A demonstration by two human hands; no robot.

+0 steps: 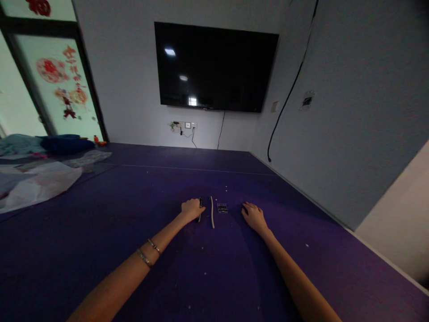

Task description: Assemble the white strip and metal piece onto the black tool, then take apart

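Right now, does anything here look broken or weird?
Yes. The wall on the right has a dark hole with ragged edges, as if a cover is missing. A black cable dangles beside it, its lower end seemingly plugged into nothing. White bits dot the purple surface.

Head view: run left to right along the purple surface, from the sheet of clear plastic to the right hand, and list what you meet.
Plastic sheet → left hand → pale strip → small dark rectangular piece → right hand
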